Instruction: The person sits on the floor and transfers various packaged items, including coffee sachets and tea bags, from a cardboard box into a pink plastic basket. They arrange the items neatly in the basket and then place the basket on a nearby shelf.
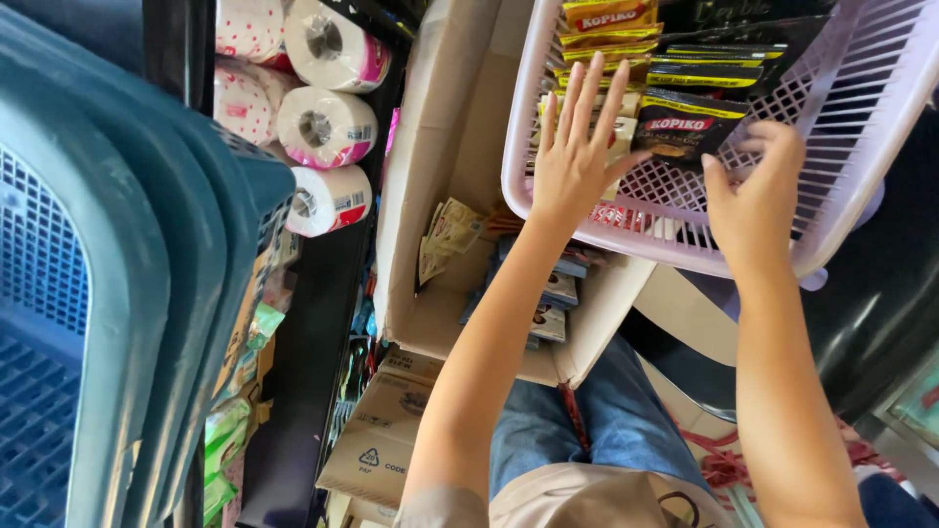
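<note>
A pale pink plastic basket [880, 108] sits at the upper right with rows of yellow and black sachet packs [704, 73] lying in it. My left hand [577, 156] lies flat inside the basket, fingers spread over the yellow packs, holding nothing. My right hand [753, 191] curls at the basket's near side, fingertips touching the edge of a black sachet pack [680, 127]. Whether it grips that pack is unclear.
An open cardboard box [430, 147] under the basket holds loose sachets [445, 235] and small packets [548, 313]. Toilet paper rolls [323, 127] are stacked on a dark shelf at left. Stacked teal baskets [117, 293] fill the left side. Another carton [381, 440] lies below.
</note>
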